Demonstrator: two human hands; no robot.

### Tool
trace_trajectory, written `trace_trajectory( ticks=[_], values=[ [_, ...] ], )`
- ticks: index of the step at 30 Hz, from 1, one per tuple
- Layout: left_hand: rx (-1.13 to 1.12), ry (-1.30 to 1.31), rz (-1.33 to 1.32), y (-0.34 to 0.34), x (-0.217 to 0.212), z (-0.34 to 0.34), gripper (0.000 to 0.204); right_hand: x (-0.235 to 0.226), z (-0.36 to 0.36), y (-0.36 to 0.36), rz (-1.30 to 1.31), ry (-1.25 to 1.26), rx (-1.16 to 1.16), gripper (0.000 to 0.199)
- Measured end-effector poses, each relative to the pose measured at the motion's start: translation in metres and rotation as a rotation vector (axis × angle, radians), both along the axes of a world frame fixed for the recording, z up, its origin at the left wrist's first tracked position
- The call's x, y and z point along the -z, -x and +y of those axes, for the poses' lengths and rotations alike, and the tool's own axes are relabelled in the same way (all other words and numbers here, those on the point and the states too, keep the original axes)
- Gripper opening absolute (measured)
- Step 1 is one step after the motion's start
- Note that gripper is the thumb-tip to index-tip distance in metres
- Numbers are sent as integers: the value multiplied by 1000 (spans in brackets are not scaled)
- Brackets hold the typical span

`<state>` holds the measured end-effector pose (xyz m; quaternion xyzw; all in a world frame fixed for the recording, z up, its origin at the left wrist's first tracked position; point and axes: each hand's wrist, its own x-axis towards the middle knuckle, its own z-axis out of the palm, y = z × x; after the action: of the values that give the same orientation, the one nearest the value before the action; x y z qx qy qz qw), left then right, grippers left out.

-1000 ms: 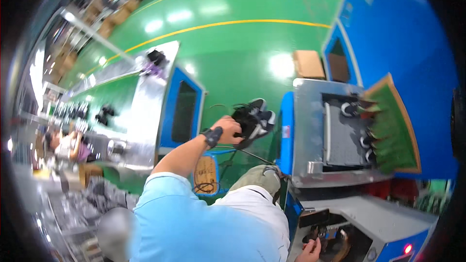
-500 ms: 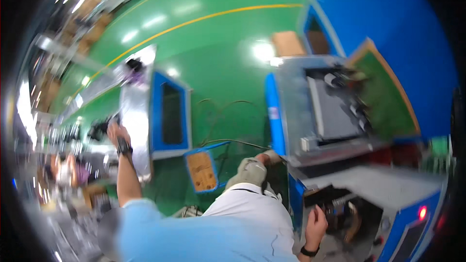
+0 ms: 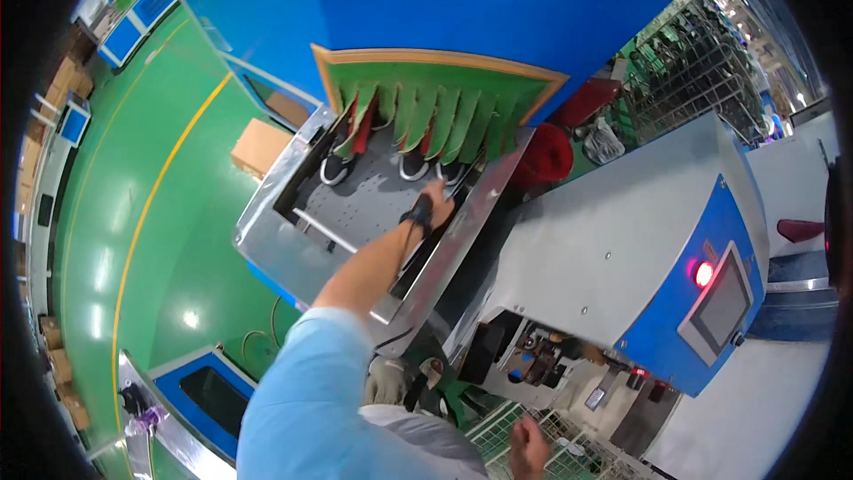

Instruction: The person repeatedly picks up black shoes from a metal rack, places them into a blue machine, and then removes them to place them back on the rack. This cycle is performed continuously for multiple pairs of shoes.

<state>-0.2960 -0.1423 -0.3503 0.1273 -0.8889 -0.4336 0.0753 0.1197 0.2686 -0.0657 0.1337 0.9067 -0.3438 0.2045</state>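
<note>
Several black shoes with white soles stand on a grey perforated bed, half covered by green hanging flaps [image 3: 435,116]: a left shoe [image 3: 336,169], a middle shoe [image 3: 412,165] and a right shoe [image 3: 450,172]. My left hand [image 3: 438,204], a black band on its wrist, reaches across the metal-framed machine bed [image 3: 360,204]. Its fingers stretch to the toe of the right shoe; whether they touch it I cannot tell. Low in the picture, my right hand [image 3: 529,450] hangs over a wire rack [image 3: 569,444], fingers loosely bent, with nothing visible in it.
A blue machine housing [image 3: 426,0] rises behind the flaps. To the right stands a grey and blue machine [image 3: 604,240] with a lit red button [image 3: 704,274] and a screen. A red bucket [image 3: 544,156] sits between the two. A cardboard box [image 3: 260,148] lies on the green floor.
My view has swung right, toward the flapped machine. My left hand has left the metal table at the left and now reaches to the shoes. My right hand is lower in view.
</note>
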Motion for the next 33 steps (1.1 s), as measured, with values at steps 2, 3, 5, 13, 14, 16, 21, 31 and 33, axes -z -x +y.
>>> trace_trajectory(
  ticks=[2, 3, 5, 13, 14, 16, 21, 31, 33],
  values=[
    [-141, -31, -27, 72, -14, 35, 66, 0, -11, -30, 256, -175, -119, 43],
    [-331, 100, -168, 105, 23, -11, 78, -2, 0, -34, 210, -184, -143, 41],
    [-460, -24, -128, 115, -6, 64, 100, -1, -21, -80, 23, -217, 103, 39],
    [-742, 50, -185, 168, 117, -37, 110, -10, -30, -50, -29, -144, -17, 42],
    [-713, 46, -78, 178, 120, -57, 111, -7, -27, -41, -138, -116, 31, 43],
    [-581, 65, -326, 195, 75, 16, 109, -9, -63, -39, -414, -78, 301, 46],
    [-93, 166, -260, 126, 23, -39, 34, -2, -58, -42, -194, -138, 116, 48],
    [149, 246, 107, 130, 67, -112, 59, 0, -88, -9, -281, -117, -7, 45],
    [92, 19, 84, 125, 45, -90, 64, 0, -99, -16, -304, -126, -3, 44]
  ],
)
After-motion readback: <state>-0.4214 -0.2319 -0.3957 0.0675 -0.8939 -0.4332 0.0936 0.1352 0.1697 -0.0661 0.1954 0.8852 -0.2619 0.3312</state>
